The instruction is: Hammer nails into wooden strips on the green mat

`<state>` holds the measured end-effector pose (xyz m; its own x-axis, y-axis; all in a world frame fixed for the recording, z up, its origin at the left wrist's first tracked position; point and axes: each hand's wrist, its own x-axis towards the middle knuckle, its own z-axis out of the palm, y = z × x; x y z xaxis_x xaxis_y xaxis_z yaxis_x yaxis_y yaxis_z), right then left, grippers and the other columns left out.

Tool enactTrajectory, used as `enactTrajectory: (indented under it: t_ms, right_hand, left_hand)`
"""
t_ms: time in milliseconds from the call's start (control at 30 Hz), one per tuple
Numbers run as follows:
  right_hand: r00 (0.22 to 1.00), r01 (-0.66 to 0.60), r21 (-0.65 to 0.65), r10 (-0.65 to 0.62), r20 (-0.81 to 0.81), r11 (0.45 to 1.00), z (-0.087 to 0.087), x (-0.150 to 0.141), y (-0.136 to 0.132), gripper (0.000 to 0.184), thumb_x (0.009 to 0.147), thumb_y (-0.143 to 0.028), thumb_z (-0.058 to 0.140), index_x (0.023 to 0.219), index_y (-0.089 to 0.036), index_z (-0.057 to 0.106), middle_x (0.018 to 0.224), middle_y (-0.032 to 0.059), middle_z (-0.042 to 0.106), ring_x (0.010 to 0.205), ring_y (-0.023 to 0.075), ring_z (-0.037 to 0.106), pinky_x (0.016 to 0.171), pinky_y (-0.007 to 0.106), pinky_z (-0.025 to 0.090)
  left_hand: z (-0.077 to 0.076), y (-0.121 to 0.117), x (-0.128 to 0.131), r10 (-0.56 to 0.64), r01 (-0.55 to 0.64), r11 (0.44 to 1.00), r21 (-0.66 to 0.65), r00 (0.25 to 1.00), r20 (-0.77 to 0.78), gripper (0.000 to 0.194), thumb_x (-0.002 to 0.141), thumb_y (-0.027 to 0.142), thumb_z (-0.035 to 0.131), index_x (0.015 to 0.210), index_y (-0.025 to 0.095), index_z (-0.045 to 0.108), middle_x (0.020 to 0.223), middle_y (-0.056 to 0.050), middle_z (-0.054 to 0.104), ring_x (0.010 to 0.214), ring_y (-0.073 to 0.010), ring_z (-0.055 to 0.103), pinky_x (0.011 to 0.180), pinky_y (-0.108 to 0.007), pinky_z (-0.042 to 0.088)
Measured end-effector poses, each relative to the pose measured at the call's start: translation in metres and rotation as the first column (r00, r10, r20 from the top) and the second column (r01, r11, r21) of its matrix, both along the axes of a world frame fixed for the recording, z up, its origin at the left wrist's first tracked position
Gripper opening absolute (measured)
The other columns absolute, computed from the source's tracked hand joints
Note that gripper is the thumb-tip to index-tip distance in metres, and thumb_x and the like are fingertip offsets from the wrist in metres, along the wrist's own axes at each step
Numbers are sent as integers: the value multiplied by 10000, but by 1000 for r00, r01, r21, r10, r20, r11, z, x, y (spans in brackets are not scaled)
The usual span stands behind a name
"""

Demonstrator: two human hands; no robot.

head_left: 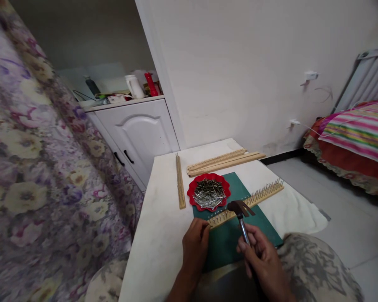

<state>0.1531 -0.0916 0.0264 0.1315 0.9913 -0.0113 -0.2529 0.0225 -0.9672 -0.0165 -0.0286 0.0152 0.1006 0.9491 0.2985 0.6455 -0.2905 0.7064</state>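
My right hand (260,256) grips a claw hammer (243,230) by its shaft. The hammer's dark head is above the middle of a wooden strip (221,218) studded with upright nails. At the strip's left end, my left hand (195,243) has its fingers closed on the wood; whether a nail is also between them is hidden. The strip lies slantwise across a green board (222,251). Just behind it, a red scalloped dish (192,184) holds a heap of loose nails (209,193), some dark and some shiny.
A white-covered table (159,235) carries everything. Several wooden strips (223,162) lie at its back, and another narrow nailed strip (180,184) is at the left. A floral curtain (50,188) hangs at left, by a white cabinet (141,130). A bed (359,134) stands at right.
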Motion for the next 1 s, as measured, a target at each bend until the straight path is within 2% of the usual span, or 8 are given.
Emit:
enactTrajectory:
  t_ms: [433,767,1000]
  right_hand:
    - [999,-39,-24,39,13,999,-1,0,0,339,824,-410,593,1092,-232,484,661,-66,547,356,30,373,314,127,300]
    - [994,-101,-37,102,43,994,-5,0,-2,336,832,-421,575,1090,-229,474,670,-60,565,334,23,374,315,132,287]
    - [992,-104,-43,107,64,994,-1,1,-1,337,829,-435,573,1072,-225,473,661,-59,554,336,35,384,315,143,280]
  left_hand:
    - [-4,3,3,12,-9,1000,25,991,-130,147,852,208,438,806,205,578,805,3,590,737,-133,560,657,-234,394]
    - [-6,5,3,20,-15,999,35,988,-152,159,852,197,420,804,206,572,803,5,585,742,-128,555,667,-230,395]
    - [-8,5,5,34,-25,998,50,982,-187,155,851,202,432,797,208,577,793,7,595,731,-127,565,651,-223,391]
